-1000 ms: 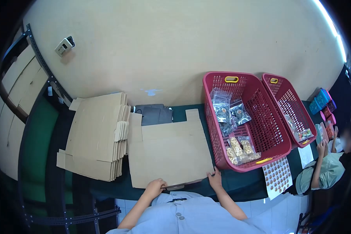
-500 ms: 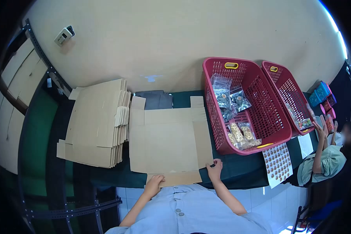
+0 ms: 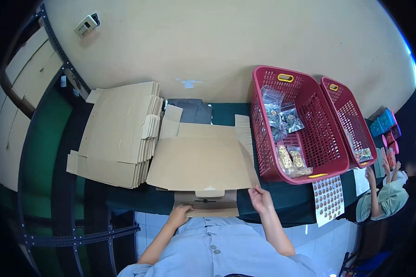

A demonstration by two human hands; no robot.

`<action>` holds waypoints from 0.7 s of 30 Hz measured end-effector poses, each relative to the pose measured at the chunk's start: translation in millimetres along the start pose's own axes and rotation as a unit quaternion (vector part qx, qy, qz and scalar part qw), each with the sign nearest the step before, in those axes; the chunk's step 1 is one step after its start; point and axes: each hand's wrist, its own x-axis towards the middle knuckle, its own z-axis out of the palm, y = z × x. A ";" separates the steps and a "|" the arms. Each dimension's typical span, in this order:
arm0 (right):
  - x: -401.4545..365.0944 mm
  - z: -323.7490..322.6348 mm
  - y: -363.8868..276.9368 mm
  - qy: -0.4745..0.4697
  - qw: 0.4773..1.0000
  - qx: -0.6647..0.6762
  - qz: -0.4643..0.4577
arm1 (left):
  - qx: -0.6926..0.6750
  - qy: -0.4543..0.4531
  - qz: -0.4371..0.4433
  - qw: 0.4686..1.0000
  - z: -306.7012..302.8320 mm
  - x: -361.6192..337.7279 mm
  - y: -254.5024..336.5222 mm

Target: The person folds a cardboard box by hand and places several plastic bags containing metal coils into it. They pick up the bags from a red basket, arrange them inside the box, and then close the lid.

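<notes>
A brown cardboard box blank (image 3: 203,157) lies in front of me on the dark green table. Its broad panel is partly raised and bowed, with a small tab at the near edge. Under that edge shows a front strip (image 3: 217,211) with a dark slot-shaped mark. At the strip's left end, my left hand (image 3: 179,214) is closed, fingers curled over the cardboard. My right hand (image 3: 261,200) pinches the near right corner of the raised panel between thumb and fingers.
Left stands a stack of flattened cardboard boxes (image 3: 115,134). Right are two red baskets (image 3: 319,134) (image 3: 351,115) holding plastic packets. A sticker sheet (image 3: 328,198) hangs at the table edge. Another person (image 3: 383,198) works at far right. Dark grey sheets (image 3: 192,111) lie behind the blank.
The blank's broad panel has risen from lying flat, uncovering the front strip with its slot-shaped mark. My right hand has taken hold of the panel's corner. The view has shifted slightly.
</notes>
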 end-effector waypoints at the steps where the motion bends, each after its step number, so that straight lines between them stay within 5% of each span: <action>1: -6.1 13.0 -5.8 -0.032 0.999 0.010 0.001 | -0.004 0.004 0.014 1.000 -0.1 0.8 -1.4; 6: -18.7 101.8 -12.1 -0.118 0.993 -0.022 -0.021 | -0.036 0.001 0.052 0.998 -7.1 5.1 -1.0; 9: 9.2 137.9 -7.5 -0.224 0.957 -0.076 -0.166 | -0.016 0.000 0.053 0.998 -6.4 3.8 -3.6; 10: 13.5 151.8 -9.2 -0.174 0.951 -0.126 -0.221 | -0.014 0.009 0.064 0.998 -5.5 4.0 -3.4; 12: 26.5 187.5 -14.0 -0.225 0.929 -0.073 -0.286 | -0.006 0.020 0.071 0.997 -4.5 1.8 -2.9; 18: 126.3 285.3 -43.1 -0.284 0.864 -0.221 -0.352 | -0.033 0.018 0.043 0.998 -1.3 1.7 -2.1; 20: 173.8 298.0 -34.1 -0.126 0.738 -0.474 -0.464 | -0.041 0.020 0.028 0.999 -1.5 2.2 -0.9; 21: 185.5 285.2 -28.5 -0.100 0.561 -0.637 -0.519 | -0.060 0.017 0.036 0.997 -3.2 2.9 -0.9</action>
